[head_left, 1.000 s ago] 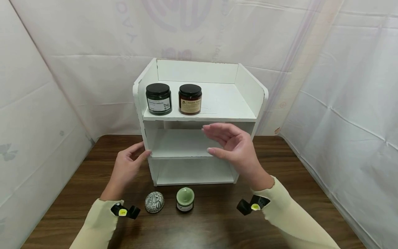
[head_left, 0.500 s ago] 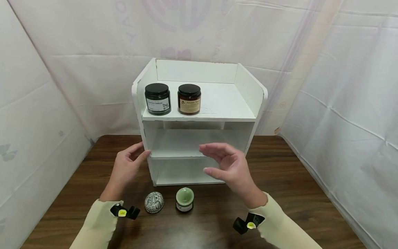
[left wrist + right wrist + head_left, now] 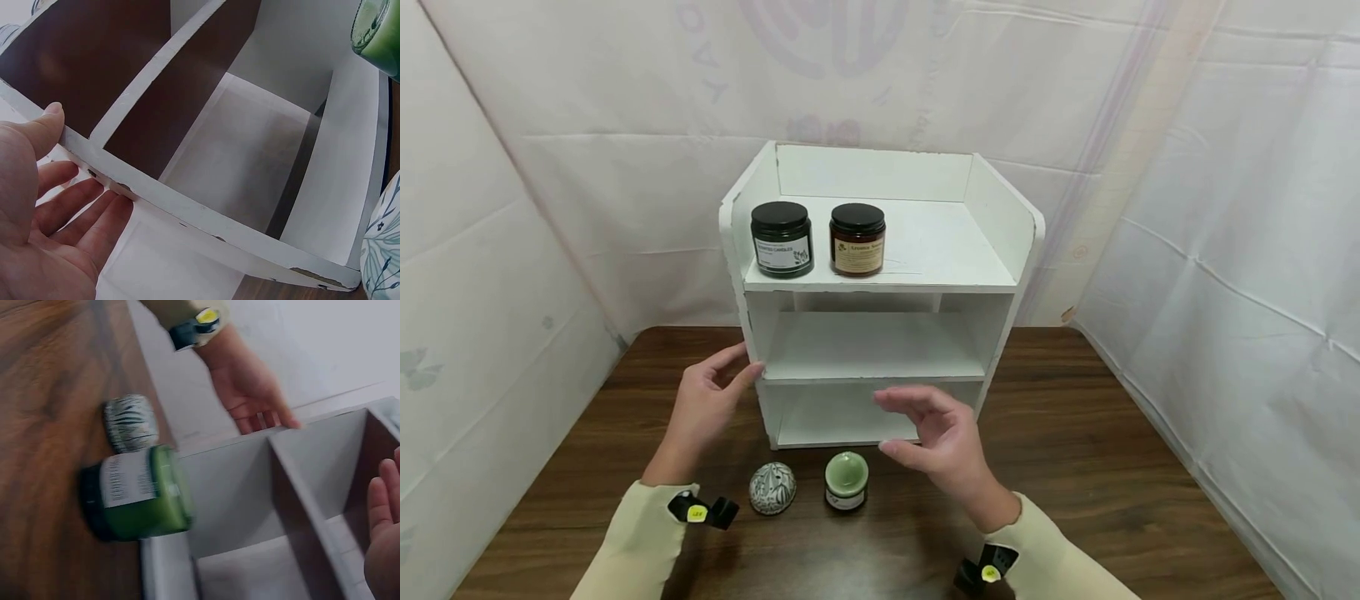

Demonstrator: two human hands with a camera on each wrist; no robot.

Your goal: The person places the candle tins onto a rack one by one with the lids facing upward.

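Note:
A small white shelf [image 3: 865,379] stands on the brown table. My left hand [image 3: 707,408] holds its left side panel, the thumb on the front edge and the fingers behind, as the left wrist view [image 3: 69,231] also shows. Out in front of the lower shelf, my right hand [image 3: 936,442] hovers with thumb and fingers apart, holding nothing. Nearest to it is a green candle jar [image 3: 847,475], uncapped and with a white label, on the table. Left of the jar lies a round black-and-white patterned object [image 3: 772,488]; it also shows in the right wrist view [image 3: 131,422].
Two lidded candle jars stand on the shelf's top board: a dark green one [image 3: 782,240] at the left and an amber one [image 3: 858,240] beside it. White sheeting [image 3: 625,208] hangs behind and at both sides of the table [image 3: 1090,433].
My right hand has come down and slightly left, from before the middle shelf to just above and right of the green candle jar. The left hand has stayed on the side panel.

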